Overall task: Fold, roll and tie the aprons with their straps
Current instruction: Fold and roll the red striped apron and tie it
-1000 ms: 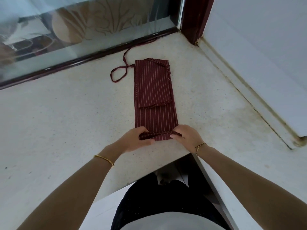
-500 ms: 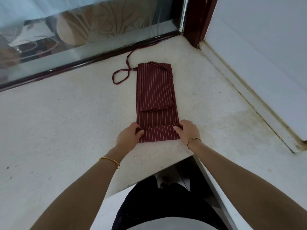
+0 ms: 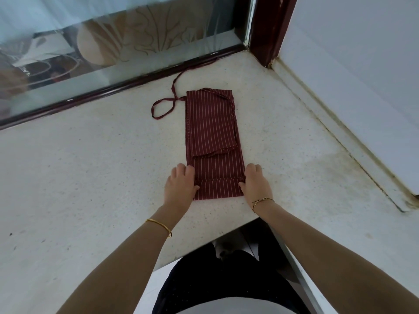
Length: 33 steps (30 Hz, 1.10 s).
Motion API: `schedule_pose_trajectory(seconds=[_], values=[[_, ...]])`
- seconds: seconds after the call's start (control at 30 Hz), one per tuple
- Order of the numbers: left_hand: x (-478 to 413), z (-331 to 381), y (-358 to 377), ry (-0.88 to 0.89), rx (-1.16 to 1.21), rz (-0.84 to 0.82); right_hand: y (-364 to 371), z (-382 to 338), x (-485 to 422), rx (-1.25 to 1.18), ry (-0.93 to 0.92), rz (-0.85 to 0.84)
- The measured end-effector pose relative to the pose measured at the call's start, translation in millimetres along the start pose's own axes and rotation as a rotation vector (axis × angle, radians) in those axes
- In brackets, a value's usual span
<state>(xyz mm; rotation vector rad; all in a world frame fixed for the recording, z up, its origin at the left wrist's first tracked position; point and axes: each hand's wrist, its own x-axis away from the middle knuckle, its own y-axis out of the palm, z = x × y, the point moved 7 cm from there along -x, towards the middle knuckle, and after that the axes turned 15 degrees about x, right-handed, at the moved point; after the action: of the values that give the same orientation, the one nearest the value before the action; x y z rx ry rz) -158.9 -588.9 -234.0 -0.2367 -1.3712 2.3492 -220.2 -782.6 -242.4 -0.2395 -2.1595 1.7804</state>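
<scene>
Left hand (image 3: 180, 188): fingers (image 3: 181, 169) lay flat and together, pressed on the left edge of the apron (image 3: 214, 143) at its near end, thumb resting on the cloth; nothing clamped. Right hand (image 3: 256, 184): fingers flat and together likewise, pressed on the right edge of the apron at the same end, thumb tip touching the cloth.

Apron: maroon with thin pale stripes, folded into a long narrow strip, lying flat on the speckled pale surface (image 3: 90, 166). A cross fold ran between the two hands, near the apron's closest edge. A shorter folded layer lay on the apron's far half.

Strap (image 3: 163, 107): maroon, looped on the surface just left of the apron's far corner, trailing beyond the apron toward the dark window frame (image 3: 127, 85).

Bangles: a gold one on each wrist.
</scene>
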Motion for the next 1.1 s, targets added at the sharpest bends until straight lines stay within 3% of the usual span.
schedule_pose_trajectory(seconds=[0.1, 0.2, 0.3, 0.47, 0.53, 0.67, 0.8, 1.0, 1.1], values=[[2, 15, 6, 0.28, -0.055, -0.05, -8, -11, 2, 0.207, -0.171, 0.173], [3, 7, 14, 0.259, 0.052, -0.228, -1, -15, 4, 0.317, -0.344, 0.173], [2, 1, 17, 0.276, -0.036, -0.345, 1, -6, 8, 0.261, -0.393, 0.09], [-3, 5, 7, 0.306, 0.058, -0.293, 0, -3, 8, 0.265, -0.437, 0.053], [-4, 6, 0, 0.237, 0.152, -0.239, -5, -1, 4, 0.187, -0.393, 0.06], [-3, -8, 2, -0.114, 0.466, -0.26, -3, 13, -7, -0.08, -0.175, -0.08], [3, -24, 11, -0.289, 0.633, -0.226, 1, 17, -11, -0.118, -0.074, -0.173], [0, -28, 7, -0.304, 0.435, -0.129, 4, 3, -18, 0.064, -0.06, -0.144], [1, -18, 1, -0.259, 0.271, -0.054, 6, 1, -22, 0.09, 0.01, -0.213]])
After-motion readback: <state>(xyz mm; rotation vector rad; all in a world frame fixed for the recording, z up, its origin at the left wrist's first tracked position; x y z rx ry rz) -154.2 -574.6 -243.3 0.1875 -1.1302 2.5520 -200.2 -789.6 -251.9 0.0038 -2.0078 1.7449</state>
